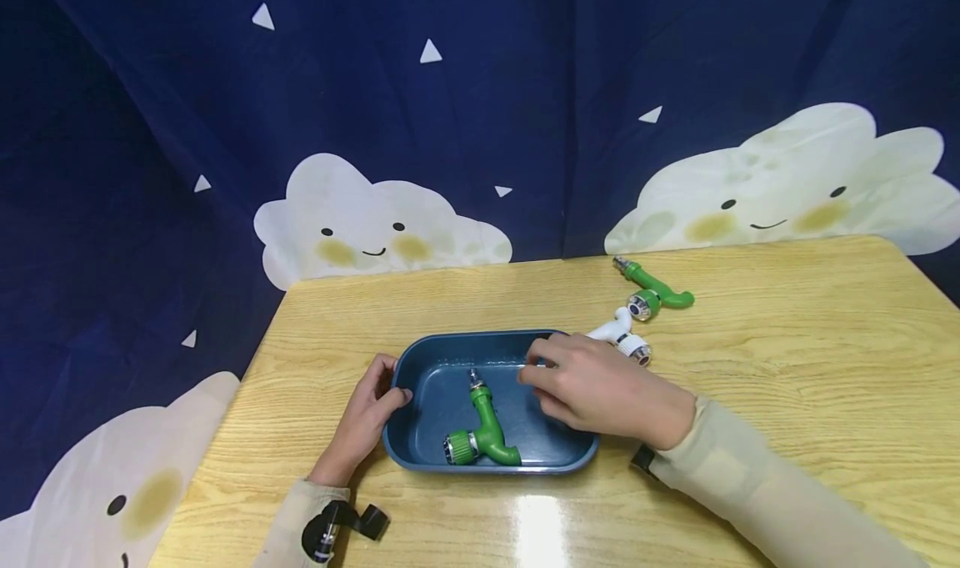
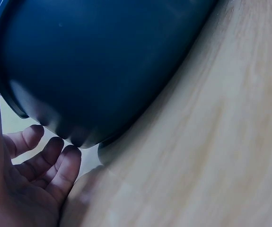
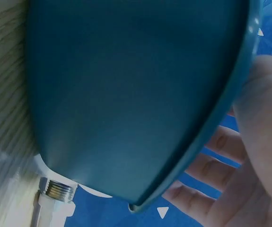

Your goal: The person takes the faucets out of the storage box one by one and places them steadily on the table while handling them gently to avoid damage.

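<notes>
A dark blue plastic basin stands on the table, a green tap lying inside it. My left hand holds the basin's left end, thumb over the rim and fingers outside; in the left wrist view its curled fingers meet the outer wall. Over the basin's right part hovers my right hand, fingers loosely bent; nothing shows between them in the right wrist view. Behind that hand a white tap lies partly hidden on the table. A second green tap lies farther back.
The wooden table reaches back to a dark blue curtain printed with smiling clouds. A threaded metal tap end shows past the basin in the right wrist view. Black camera straps sit on both wrists.
</notes>
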A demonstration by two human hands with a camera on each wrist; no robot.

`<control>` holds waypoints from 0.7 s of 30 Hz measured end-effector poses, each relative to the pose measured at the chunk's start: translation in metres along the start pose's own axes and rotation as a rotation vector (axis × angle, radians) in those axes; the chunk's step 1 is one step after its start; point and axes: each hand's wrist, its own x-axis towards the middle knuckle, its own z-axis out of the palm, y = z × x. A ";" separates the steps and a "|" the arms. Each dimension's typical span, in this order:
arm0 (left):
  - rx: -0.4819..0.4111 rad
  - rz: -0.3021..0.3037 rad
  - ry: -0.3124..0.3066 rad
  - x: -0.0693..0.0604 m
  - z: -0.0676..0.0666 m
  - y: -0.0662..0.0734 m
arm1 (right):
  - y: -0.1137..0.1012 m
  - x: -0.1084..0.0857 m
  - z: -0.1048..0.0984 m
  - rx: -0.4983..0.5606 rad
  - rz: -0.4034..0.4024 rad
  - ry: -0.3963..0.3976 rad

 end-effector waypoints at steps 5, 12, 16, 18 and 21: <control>0.004 -0.007 0.000 0.000 0.000 0.001 | -0.002 0.000 0.001 0.006 -0.007 -0.006; 0.003 -0.008 0.001 0.000 0.000 0.000 | -0.003 0.000 0.003 -0.007 -0.013 -0.006; 0.005 -0.004 0.001 0.000 0.000 0.000 | -0.004 0.000 0.003 -0.009 -0.015 -0.010; 0.005 -0.003 0.000 0.000 0.000 0.000 | -0.004 0.000 0.004 -0.008 -0.018 -0.012; 0.005 -0.001 -0.001 0.000 0.000 0.000 | -0.005 0.000 0.005 -0.002 -0.023 -0.014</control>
